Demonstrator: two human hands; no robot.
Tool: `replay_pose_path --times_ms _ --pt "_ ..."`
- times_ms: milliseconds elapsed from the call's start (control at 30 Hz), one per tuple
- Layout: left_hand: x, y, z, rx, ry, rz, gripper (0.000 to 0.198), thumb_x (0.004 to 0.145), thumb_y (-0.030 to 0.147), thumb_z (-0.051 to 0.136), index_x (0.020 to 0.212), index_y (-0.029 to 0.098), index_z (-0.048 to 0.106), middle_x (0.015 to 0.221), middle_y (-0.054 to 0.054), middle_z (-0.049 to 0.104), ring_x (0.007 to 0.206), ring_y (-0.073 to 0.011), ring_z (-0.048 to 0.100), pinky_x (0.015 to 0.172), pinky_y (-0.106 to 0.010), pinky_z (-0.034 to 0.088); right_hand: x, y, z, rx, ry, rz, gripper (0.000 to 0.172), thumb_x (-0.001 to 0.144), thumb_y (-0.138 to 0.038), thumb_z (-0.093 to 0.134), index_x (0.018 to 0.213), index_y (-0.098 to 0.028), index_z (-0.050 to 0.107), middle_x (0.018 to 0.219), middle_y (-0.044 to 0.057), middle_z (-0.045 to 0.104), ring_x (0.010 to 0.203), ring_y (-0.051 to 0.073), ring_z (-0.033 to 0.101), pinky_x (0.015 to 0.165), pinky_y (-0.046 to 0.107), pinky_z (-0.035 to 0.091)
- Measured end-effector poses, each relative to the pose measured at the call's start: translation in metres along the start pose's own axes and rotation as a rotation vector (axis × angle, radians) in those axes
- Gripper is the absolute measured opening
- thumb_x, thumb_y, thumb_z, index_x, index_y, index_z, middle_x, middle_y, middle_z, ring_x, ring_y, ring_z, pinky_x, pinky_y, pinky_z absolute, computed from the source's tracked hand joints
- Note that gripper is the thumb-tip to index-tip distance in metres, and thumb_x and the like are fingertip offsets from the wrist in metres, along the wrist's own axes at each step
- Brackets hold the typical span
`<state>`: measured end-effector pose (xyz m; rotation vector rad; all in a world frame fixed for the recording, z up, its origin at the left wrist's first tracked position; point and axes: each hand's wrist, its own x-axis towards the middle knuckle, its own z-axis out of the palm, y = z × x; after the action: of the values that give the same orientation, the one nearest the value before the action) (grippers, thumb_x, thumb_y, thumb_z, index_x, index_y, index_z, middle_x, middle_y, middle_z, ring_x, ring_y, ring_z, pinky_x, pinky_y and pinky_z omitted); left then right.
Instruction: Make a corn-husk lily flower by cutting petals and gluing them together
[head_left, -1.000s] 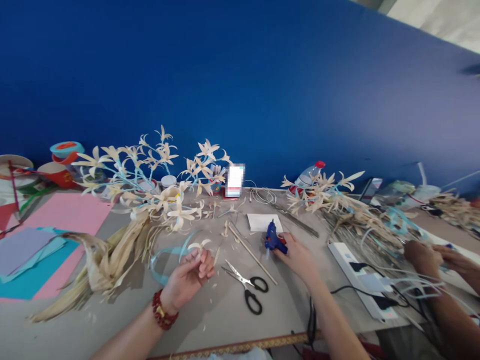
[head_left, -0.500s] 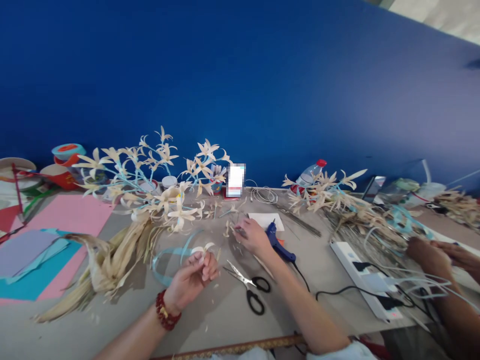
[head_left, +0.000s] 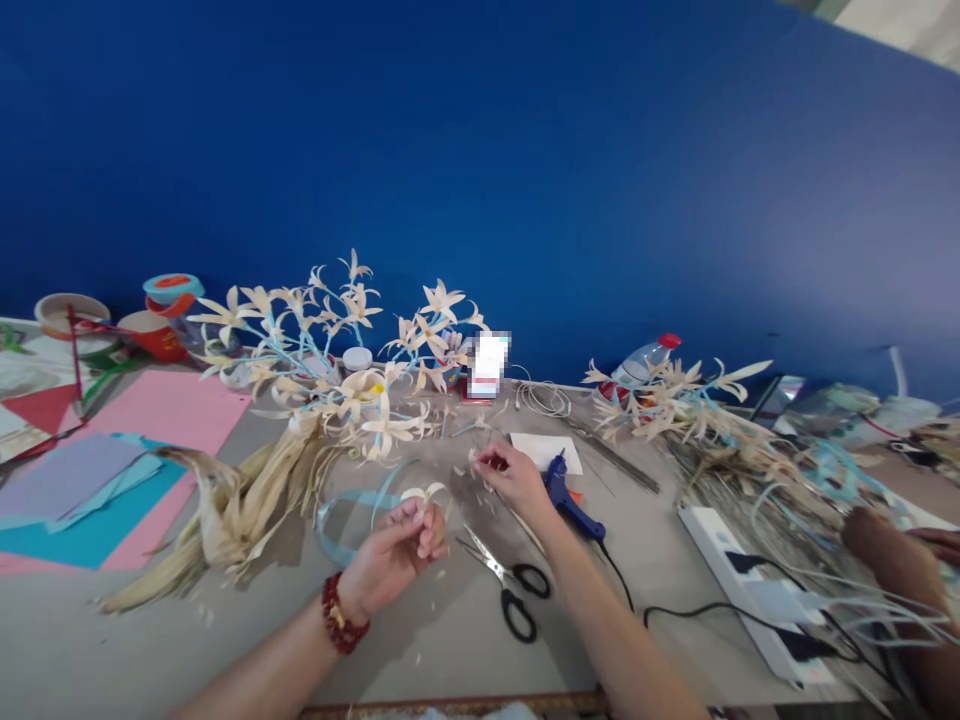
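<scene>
My left hand (head_left: 401,550), with a red bead bracelet on its wrist, pinches a pale husk flower (head_left: 424,493) with its petals upward. My right hand (head_left: 517,478) is low over the table, thumb and fingers closed in a pinch near several small pale scraps; what it holds is too small to make out. Below the right hand lies a pair of scissors (head_left: 501,575) with black handles, blades apart. A blue glue gun (head_left: 568,500) rests right of my right forearm. Beside my left hand is a loop of light blue ribbon (head_left: 337,530).
Finished husk flowers (head_left: 345,340) stand at the back left. Dried corn husks (head_left: 232,500) and coloured paper (head_left: 82,490) lie left. A phone (head_left: 489,362) leans at the back. A power strip (head_left: 750,590) with cords lies right, near another person's hand (head_left: 874,540).
The view has turned a little left, so everything sits further right. My right fingers have drawn together into a pinch beside the scraps. My left hand keeps hold of the flower.
</scene>
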<state>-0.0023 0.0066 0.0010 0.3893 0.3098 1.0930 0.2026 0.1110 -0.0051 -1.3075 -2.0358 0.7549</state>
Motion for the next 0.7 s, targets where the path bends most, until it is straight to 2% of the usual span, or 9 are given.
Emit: replay_pose_path --times_ms 133,300,467,533,600,700 --pt "-0.001 -0.002 0.001 0.015 0.012 -0.024 0.016 0.084 0.019 0.063 0.071 0.013 0.056 0.06 0.002 0.043 0.055 -0.0083 0.037 0.059 -0.024 0.033 -0.015 -0.003 -0.001 0.2 0.015 0.092 0.014 0.084 -0.032 0.058 0.083 -0.019 0.057 0.073 0.003 0.069 0.066 0.017 0.064 0.061 0.027 0.049" --pt "0.0 -0.002 0.002 0.019 0.005 -0.021 0.017 0.083 0.018 0.063 0.069 0.013 0.055 0.06 0.002 0.044 0.054 -0.0083 0.038 0.059 -0.024 0.032 -0.021 -0.008 0.001 0.328 0.007 0.151 0.017 0.077 -0.033 0.065 0.081 -0.018 0.058 0.074 0.005 0.07 0.066 0.018 0.066 0.062 0.028 0.051" --pt "0.0 0.0 0.003 0.012 0.003 -0.007 0.015 0.084 0.018 0.063 0.071 0.013 0.056 0.06 0.001 0.045 0.054 -0.0085 0.038 0.059 -0.024 0.033 -0.023 -0.014 0.0 0.383 -0.016 0.151 0.032 0.073 -0.031 0.07 0.1 -0.017 0.06 0.077 0.003 0.069 0.065 0.016 0.064 0.064 0.029 0.051" --pt "0.0 -0.001 0.002 0.005 -0.003 -0.007 0.014 0.084 0.017 0.062 0.071 0.013 0.057 0.06 0.001 0.046 0.055 -0.0085 0.039 0.059 -0.024 0.033 -0.026 -0.022 -0.002 0.39 -0.015 0.159 0.028 0.073 -0.032 0.07 0.095 -0.017 0.062 0.076 0.004 0.069 0.066 0.017 0.064 0.064 0.03 0.052" --pt "-0.001 -0.002 0.001 -0.007 0.0 -0.012 0.013 0.084 0.016 0.062 0.073 0.013 0.057 0.061 0.001 0.046 0.055 -0.0084 0.04 0.06 -0.024 0.034 -0.031 -0.034 -0.005 0.396 -0.011 0.166 0.019 0.075 -0.034 0.07 0.081 -0.017 0.062 0.076 0.006 0.07 0.07 0.019 0.065 0.067 0.032 0.052" --pt "0.0 -0.003 -0.002 -0.027 0.011 -0.033 0.012 0.084 0.016 0.061 0.073 0.013 0.057 0.061 0.001 0.047 0.055 -0.0083 0.04 0.06 -0.024 0.034 -0.039 -0.059 -0.008 0.434 0.02 0.087 0.015 0.077 -0.031 0.069 0.073 -0.018 0.063 0.082 0.007 0.07 0.076 0.02 0.065 0.071 0.033 0.051"
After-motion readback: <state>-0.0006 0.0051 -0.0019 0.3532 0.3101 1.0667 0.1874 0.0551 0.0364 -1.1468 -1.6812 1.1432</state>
